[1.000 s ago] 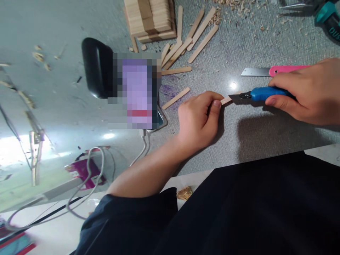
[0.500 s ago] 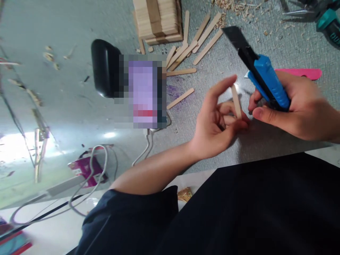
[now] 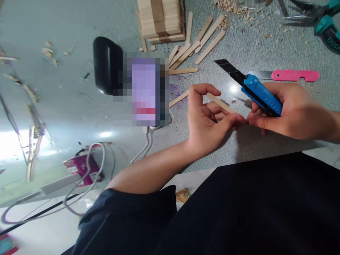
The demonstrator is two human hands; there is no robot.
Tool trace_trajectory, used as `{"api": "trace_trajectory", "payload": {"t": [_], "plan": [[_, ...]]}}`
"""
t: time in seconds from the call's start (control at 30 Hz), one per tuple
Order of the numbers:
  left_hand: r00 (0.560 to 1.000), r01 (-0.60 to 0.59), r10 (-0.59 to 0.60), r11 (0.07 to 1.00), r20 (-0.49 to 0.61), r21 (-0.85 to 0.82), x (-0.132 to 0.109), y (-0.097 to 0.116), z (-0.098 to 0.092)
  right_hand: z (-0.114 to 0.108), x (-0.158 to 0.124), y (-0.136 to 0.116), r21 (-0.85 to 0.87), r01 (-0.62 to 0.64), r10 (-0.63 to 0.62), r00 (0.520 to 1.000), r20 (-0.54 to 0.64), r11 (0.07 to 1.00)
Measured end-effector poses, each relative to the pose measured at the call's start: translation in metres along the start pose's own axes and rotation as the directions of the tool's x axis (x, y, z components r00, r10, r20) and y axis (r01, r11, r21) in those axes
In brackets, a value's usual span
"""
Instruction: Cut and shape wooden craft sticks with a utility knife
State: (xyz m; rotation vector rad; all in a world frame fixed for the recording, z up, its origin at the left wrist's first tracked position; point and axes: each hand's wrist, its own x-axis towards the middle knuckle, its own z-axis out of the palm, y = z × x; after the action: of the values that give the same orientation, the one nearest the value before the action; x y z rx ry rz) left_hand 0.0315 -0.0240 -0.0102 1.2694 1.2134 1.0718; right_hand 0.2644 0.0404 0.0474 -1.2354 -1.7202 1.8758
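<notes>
Between the thumb and fingers of my left hand (image 3: 209, 118) is a popsicle stick (image 3: 220, 102), slanting up to the left, its lower end hidden by the thumb. My right hand (image 3: 292, 111) is closed around a blue utility knife (image 3: 262, 94). The knife's dark blade (image 3: 225, 65) is extended and points up and left, clear of the stick. My right thumb and fingertips meet my left fingertips near the stick's lower end; whether they pinch it too, I cannot tell. Just above my right hand lies a pink-handled folding knife (image 3: 296, 75) with its blade out.
Loose popsicle sticks (image 3: 209, 47) lie fanned out beside a banded stack of sticks (image 3: 172, 21). Wood shavings (image 3: 233, 9) and teal-handled pliers (image 3: 328, 32) are at the top right. A black case (image 3: 106, 67) and a blurred-out phone (image 3: 143, 88) with a white cable (image 3: 147, 141) are on the left.
My left hand has shifted slightly left and the stick has tipped further left. My right hand has come closer so the fingertips meet, and the knife has dropped lower, uncovering the pink-handled knife.
</notes>
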Motion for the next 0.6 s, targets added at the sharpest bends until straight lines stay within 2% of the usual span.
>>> {"api": "trace_trajectory", "payload": {"t": [0.2, 0.37, 0.47, 0.6], "plan": [[0.999, -0.008, 0.008, 1.000, -0.031, -0.020, 0.004, 0.002, 0.002, 0.004, 0.001, 0.006, 0.049, 0.052, -0.052, 0.998, -0.019, 0.997], [0.999, 0.017, -0.016, 1.000, 0.046, -0.015, 0.005, 0.006, 0.002, 0.005, 0.000, 0.009, 0.069, 0.105, -0.099, 0.992, -0.077, 0.992], [0.998, -0.002, 0.003, 1.000, 0.059, -0.005, 0.007, 0.008, 0.002, 0.006, -0.001, 0.009, 0.000, 0.181, -0.180, 0.980, -0.080, 0.983], [0.991, -0.132, 0.132, 0.991, 0.018, 0.030, 0.009, 0.011, -0.002, 0.001, -0.001, 0.004, -0.164, 0.263, -0.277, 0.958, -0.070, 0.951]]}}
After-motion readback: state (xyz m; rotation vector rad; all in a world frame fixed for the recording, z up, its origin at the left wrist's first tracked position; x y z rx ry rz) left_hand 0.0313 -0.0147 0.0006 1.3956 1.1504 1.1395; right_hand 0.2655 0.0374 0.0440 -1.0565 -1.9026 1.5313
